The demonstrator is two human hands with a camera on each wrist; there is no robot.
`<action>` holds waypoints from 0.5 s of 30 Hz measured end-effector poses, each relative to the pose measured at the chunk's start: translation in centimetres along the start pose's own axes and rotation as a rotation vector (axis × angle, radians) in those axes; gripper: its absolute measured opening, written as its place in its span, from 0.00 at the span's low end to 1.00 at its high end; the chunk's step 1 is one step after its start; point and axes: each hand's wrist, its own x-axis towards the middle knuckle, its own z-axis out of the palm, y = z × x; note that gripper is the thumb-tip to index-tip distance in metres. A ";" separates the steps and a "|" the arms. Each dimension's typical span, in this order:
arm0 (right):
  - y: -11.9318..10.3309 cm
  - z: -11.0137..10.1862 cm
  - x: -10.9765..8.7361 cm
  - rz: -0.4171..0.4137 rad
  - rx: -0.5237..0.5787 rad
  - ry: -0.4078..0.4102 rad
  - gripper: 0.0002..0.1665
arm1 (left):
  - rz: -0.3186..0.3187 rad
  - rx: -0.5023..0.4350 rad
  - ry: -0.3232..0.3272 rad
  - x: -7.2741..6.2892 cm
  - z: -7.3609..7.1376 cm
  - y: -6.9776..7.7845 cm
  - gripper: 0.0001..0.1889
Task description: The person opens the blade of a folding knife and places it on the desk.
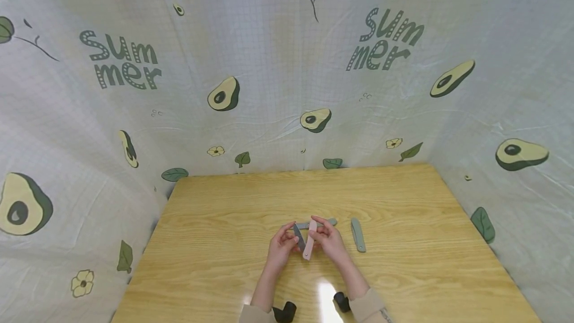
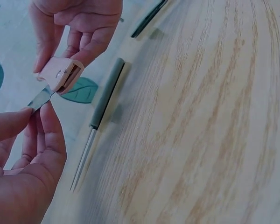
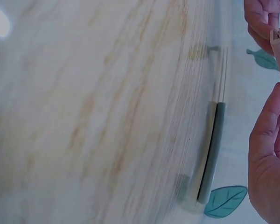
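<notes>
A pink folding knife (image 1: 309,243) is held between both hands above the table, its dark blade (image 1: 299,237) swung partly out of the handle in a V. My left hand (image 1: 280,247) pinches the blade between thumb and fingers; the left wrist view shows this grip on the blade (image 2: 41,98) closely. With the right hand (image 1: 333,244) I grip the pink handle (image 2: 60,73). Just behind the hands lies a grey-green folding knife (image 1: 331,222) with its blade out, partly covered by the hands in the head view. Right of my right hand lies a second grey-green knife (image 1: 358,235), folded.
The wood-grain table (image 1: 215,253) extends around the hands. A pale cloth (image 1: 269,54) printed with avocados and leaves rises behind it and at both sides. Black objects (image 1: 285,312) sit by the wrists, and a bright glare lies between the forearms.
</notes>
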 end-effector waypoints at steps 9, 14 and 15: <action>-0.3 0.0 -0.2 0.013 0.021 0.014 0.27 | 0.023 -0.028 0.030 -0.2 0.0 0.0 0.26; 0.2 -0.1 0.3 0.016 0.028 0.026 0.27 | 0.056 -0.032 0.043 -0.3 0.1 -0.1 0.26; 0.5 -0.2 0.5 0.018 0.030 0.027 0.27 | 0.056 -0.034 0.046 -0.3 0.1 -0.1 0.26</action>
